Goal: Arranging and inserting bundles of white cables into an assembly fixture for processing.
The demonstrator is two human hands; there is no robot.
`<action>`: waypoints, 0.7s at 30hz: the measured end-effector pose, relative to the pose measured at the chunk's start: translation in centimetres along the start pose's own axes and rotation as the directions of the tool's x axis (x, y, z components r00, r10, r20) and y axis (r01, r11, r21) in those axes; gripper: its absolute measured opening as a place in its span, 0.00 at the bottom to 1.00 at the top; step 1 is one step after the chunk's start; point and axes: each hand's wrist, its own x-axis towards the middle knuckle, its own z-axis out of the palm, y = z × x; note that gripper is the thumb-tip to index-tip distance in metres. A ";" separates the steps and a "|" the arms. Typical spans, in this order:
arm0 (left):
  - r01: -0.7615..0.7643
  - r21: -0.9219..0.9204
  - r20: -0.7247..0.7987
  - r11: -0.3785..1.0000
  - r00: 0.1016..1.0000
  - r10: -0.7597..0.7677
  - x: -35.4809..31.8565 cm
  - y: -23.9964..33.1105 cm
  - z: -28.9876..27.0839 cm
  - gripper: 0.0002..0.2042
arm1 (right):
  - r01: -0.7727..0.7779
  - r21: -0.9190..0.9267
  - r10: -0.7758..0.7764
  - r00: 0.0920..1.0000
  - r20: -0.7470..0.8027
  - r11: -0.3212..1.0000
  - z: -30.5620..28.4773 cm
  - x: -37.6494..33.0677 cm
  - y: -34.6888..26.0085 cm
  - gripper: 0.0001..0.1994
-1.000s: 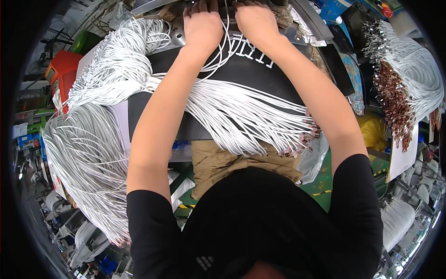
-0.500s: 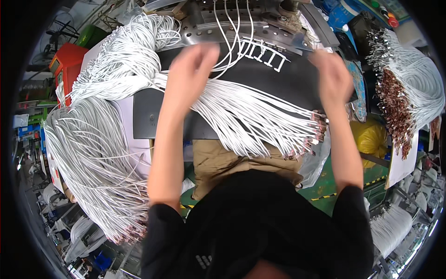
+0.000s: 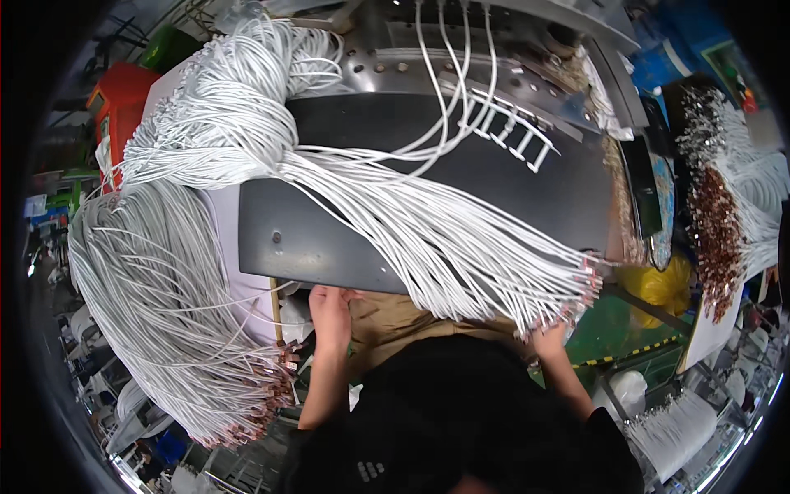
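In the head view, the only one I have from my place far away, the bundle of white cables [image 3: 461,235] lies across the black table [image 3: 317,247]. It starts from a gathered point near the left edge and spreads toward the right edge, where the copper-coloured terminals [image 3: 586,284] reach past the near right part. I suppose it is laid in a fan so that the single cables stay straight and easy to separate. Four cables [image 3: 494,70] rise from it over the far edge, beside the metal plate [image 3: 387,59]; they seem to be kept apart there from the rest. A white ladder-shaped strip [image 3: 514,136] rests near the far edge, toward the right corner. The coiled cables [image 3: 230,107] are heaped at the far left corner, probably to leave the middle free.

The left hand [image 3: 331,309] is at the near edge, not far from the near left corner, with its fingers against or just under this edge. I see no cable in it, but I cannot judge how far its fingers are spread. The right hand [image 3: 550,339] is below the terminals, partly covered by the cable ends; whether it grips them or only touches them, I cannot say.
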 end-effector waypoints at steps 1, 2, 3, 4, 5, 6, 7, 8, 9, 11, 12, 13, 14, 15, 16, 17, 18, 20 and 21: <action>-0.004 0.003 0.013 1.000 1.000 0.004 0.1 -0.1 -0.5 0.13 | 0.107 -0.218 -0.092 0.993 0.079 0.970 0.4 0.7 0.2 0.20; -0.009 0.007 0.024 1.000 1.000 0.009 -0.1 -0.2 -0.9 0.12 | 0.132 -0.207 -0.118 0.990 0.081 0.969 -0.1 0.8 0.2 0.20; -0.018 0.011 0.024 1.000 1.000 0.018 -0.4 -0.1 -1.4 0.12 | -0.039 -0.093 0.058 0.975 0.213 0.995 -2.8 2.2 -2.7 0.21; 0.002 -0.035 0.002 0.999 1.000 -0.002 -0.6 0.2 -0.6 0.12 | -0.226 -0.015 0.217 0.910 0.354 0.974 -4.7 3.3 -4.5 0.22; 0.005 -0.074 -0.027 0.997 1.000 -0.007 -0.8 0.9 0.4 0.13 | -0.186 0.007 0.171 0.916 0.363 0.983 -3.5 5.6 -4.2 0.22; -0.023 0.348 0.000 0.937 1.000 0.024 -1.3 0.8 -1.6 0.11 | -0.098 -0.035 0.104 0.930 0.353 0.995 -2.9 3.2 -3.3 0.22; -0.017 0.709 -0.001 0.705 1.000 0.026 -1.5 0.8 -3.4 0.08 | -0.006 -0.071 0.030 0.939 0.343 0.997 -2.2 0.4 -3.0 0.21; 0.219 0.545 -0.202 0.809 0.971 -0.127 -1.2 1.9 -1.4 0.08 | 0.078 -0.109 -0.038 0.943 0.330 0.991 -3.1 -6.7 0.9 0.20; -0.016 0.413 -0.064 0.910 0.997 0.046 0.4 1.0 1.6 0.10 | 0.121 -0.181 -0.065 0.955 0.288 0.976 -5.5 -16.8 8.0 0.20; 0.117 0.256 -0.105 0.960 0.990 -0.092 -0.1 -1.5 -0.2 0.16 | 0.287 -0.230 -0.220 0.935 0.280 0.930 -4.2 -16.6 14.4 0.19; 0.117 0.176 -0.065 0.977 0.992 -0.107 -0.1 -2.9 -1.2 0.15 | 0.349 -0.272 -0.280 0.924 0.261 0.897 -2.6 -12.7 15.3 0.18; 0.126 0.093 0.000 0.988 0.992 -0.127 -0.1 -3.5 -1.3 0.15 | 0.387 -0.329 -0.322 0.917 0.234 0.862 -1.8 -9.5 15.9 0.18; 0.106 0.085 -0.013 0.991 0.994 -0.105 -0.3 -3.4 -1.0 0.15 | 0.398 -0.402 -0.346 0.917 0.197 0.825 -1.5 -7.3 16.5 0.18; 0.096 0.079 -0.053 0.992 0.994 -0.092 -0.5 -3.4 -0.6 0.15 | 0.397 -0.475 -0.368 0.916 0.156 0.785 -1.2 -5.4 17.2 0.17; 0.090 0.073 -0.085 0.993 0.993 -0.084 -0.7 -3.0 0.0 0.16 | 0.380 -0.551 -0.386 0.916 0.112 0.743 -1.4 -3.9 17.2 0.17; 0.078 0.066 -0.081 0.995 0.994 -0.073 -0.7 -2.6 0.3 0.16 | 0.384 -0.556 -0.396 0.912 0.106 0.737 -1.5 -3.3 17.0 0.17; 0.105 0.065 -0.095 0.992 0.991 -0.099 -0.9 -2.2 0.4 0.16 | 0.365 -0.537 -0.360 0.925 0.120 0.760 -1.3 -3.3 16.6 0.18; 0.160 0.068 -0.122 0.985 0.981 -0.151 -0.9 -1.2 0.8 0.17 | 0.323 -0.496 -0.286 0.946 0.150 0.806 -1.1 -2.9 15.7 0.20; 0.153 0.064 -0.117 0.986 0.982 -0.145 -0.9 -0.8 0.7 0.17 | 0.324 -0.500 -0.291 0.946 0.144 0.803 -0.9 -2.9 16.3 0.20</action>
